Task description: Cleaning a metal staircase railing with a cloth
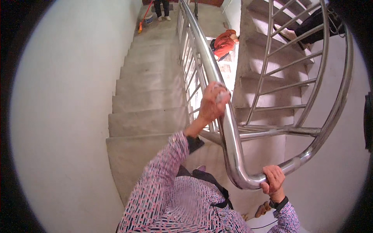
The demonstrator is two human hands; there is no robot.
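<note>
A polished metal stair handrail (pixel 234 137) runs down from the landing and bends round at its lower end. My left hand (pixel 214 102) is closed around a crumpled pale cloth (pixel 223 96), pressed on the descending part of the rail. My right hand (pixel 273 179) grips the curved part of the same handrail near the bend, fingers over the top. Metal balusters (pixel 193 72) stand under the rail on the left side, and a curved railing section with bars (pixel 291 84) rises on the right.
Concrete steps (pixel 148 99) descend along a white wall (pixel 67 102). On the lower landing are a person's legs (pixel 162 8), a bucket (pixel 148 19) and a red-handled broom (pixel 140 27). A person in orange (pixel 224 43) is below. Brown shoes (pixel 262 209) lie near my right arm.
</note>
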